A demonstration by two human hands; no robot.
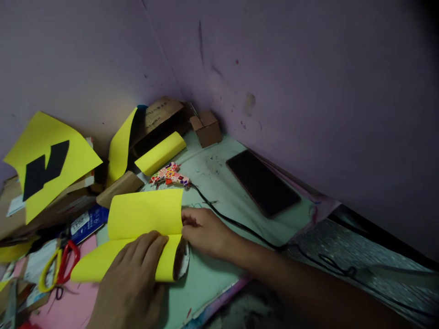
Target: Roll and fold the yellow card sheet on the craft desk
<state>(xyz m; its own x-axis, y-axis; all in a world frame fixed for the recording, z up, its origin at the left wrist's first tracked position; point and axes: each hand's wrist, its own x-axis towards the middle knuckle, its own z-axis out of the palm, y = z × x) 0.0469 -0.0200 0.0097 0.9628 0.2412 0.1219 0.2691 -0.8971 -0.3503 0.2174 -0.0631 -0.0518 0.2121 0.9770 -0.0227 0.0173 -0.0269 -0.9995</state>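
A sheet of yellow paper [144, 214] lies bent over something round on the green board [212, 274]; a pale round edge shows at its right end. My left hand [132, 278] lies flat on the lower part of the sheet, fingers stretched out, pressing it down. My right hand [202, 230] pinches the sheet's right edge between thumb and fingers. A colourful glue gun [170, 176] lies just beyond the paper, its black cord [233, 222] trailing past my right wrist.
A dark phone [262, 183] rests at the right near the purple wall. Red and yellow scissors [58, 267] lie at the left. A yellow paper roll [160, 153], other yellow sheets [48, 160], cardboard scraps and a small box [206, 129] crowd the back left corner.
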